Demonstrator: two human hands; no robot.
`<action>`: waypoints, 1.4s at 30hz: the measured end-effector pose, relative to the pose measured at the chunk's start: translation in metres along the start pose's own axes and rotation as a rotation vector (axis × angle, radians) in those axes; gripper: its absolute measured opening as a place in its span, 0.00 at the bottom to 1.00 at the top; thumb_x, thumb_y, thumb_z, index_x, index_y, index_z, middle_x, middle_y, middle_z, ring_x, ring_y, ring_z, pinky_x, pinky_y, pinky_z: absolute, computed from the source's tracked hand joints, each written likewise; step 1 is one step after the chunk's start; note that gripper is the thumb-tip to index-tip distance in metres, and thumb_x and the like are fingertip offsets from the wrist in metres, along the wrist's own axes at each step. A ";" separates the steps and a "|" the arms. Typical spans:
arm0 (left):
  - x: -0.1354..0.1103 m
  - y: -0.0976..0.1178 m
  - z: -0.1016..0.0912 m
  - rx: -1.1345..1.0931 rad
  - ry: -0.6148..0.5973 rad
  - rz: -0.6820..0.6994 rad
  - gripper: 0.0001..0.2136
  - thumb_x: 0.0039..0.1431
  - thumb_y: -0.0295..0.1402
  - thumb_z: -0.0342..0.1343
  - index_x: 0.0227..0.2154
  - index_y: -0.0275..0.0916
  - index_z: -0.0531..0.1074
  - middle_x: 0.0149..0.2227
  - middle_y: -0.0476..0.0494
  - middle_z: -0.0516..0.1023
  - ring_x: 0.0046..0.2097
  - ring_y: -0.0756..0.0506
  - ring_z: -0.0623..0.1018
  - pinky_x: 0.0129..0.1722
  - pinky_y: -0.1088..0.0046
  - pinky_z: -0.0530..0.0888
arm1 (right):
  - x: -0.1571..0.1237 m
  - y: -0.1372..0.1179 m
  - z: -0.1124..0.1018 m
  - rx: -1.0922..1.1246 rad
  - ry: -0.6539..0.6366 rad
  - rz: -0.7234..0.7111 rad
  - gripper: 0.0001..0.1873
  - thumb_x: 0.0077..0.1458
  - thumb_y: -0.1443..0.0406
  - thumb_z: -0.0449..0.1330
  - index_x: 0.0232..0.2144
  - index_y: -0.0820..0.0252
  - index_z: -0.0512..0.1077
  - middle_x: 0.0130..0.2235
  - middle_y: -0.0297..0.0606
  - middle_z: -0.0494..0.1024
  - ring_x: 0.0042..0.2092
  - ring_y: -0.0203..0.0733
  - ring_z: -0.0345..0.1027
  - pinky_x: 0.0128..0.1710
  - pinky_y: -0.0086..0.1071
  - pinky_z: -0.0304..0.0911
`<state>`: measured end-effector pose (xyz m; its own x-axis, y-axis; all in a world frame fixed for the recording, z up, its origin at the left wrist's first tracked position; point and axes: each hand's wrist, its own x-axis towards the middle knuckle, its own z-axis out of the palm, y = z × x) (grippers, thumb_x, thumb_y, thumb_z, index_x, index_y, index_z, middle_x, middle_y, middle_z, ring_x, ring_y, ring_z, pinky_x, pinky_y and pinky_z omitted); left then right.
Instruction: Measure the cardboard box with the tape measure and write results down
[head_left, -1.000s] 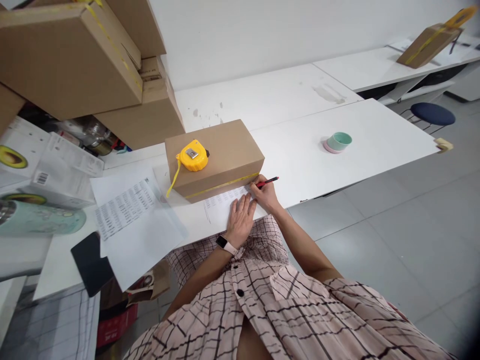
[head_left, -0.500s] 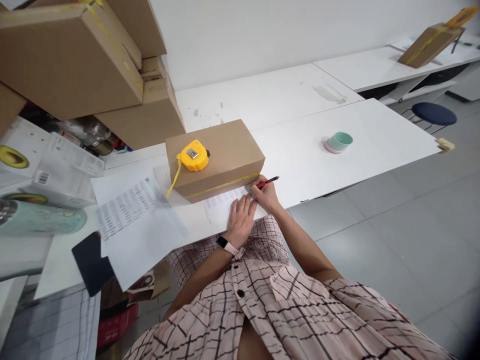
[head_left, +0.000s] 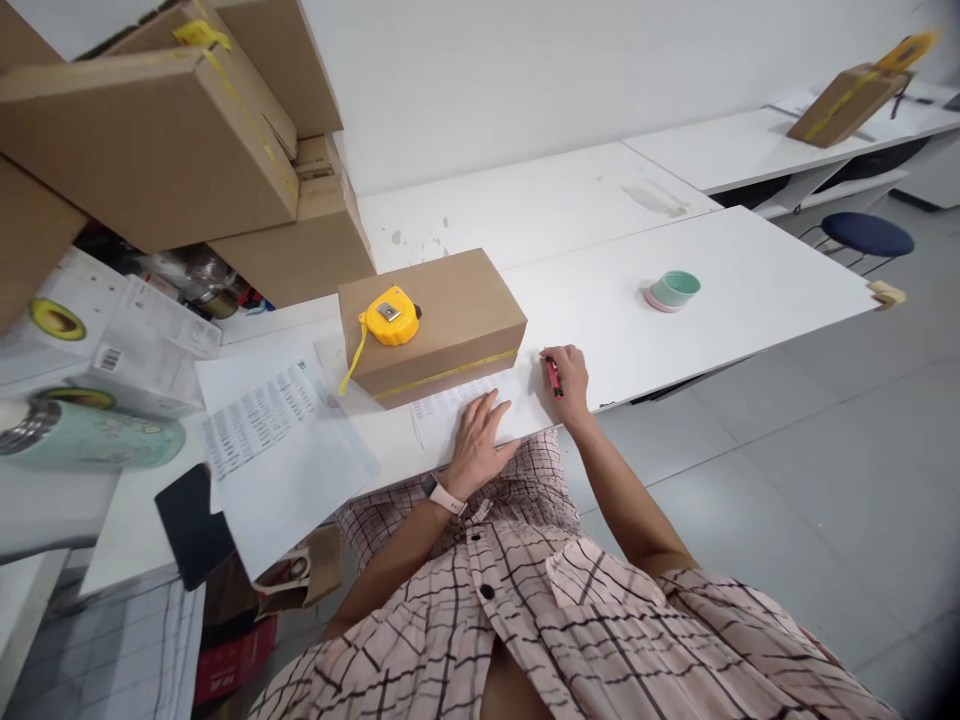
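here, right hand [head_left: 568,388] clenched round red pen [head_left: 554,378], left hand [head_left: 474,443] loosely spread on printed sheet [head_left: 448,400]

White sheet [head_left: 439,412], printed in rows, lying flat, partly covered; red-and-black pen [head_left: 554,378] slanted, right of print.

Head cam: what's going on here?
A person's right hand holds a red pen near the table's front edge. Their left hand is over a printed sheet in front of a cardboard box. A yellow tape measure sits on the box; a green cup stands farther right.
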<state>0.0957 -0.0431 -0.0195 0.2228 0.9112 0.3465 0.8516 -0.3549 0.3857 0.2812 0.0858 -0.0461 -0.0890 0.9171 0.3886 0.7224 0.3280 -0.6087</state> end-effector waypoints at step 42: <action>0.025 -0.047 -0.169 -0.897 0.120 -0.396 0.29 0.54 0.46 0.64 0.56 0.41 0.66 0.38 0.43 0.80 0.37 0.44 0.81 0.33 0.71 0.74 | 0.036 -0.150 -0.066 1.285 -0.507 0.316 0.16 0.51 0.53 0.70 0.37 0.55 0.76 0.31 0.34 0.75 0.30 0.35 0.66 0.34 0.34 0.69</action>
<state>-0.0193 -0.0392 0.1153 -0.0922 0.9887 0.1178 0.1681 -0.1012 0.9806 0.2150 0.0546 0.1046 -0.4746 0.8802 0.0003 -0.3353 -0.1805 -0.9246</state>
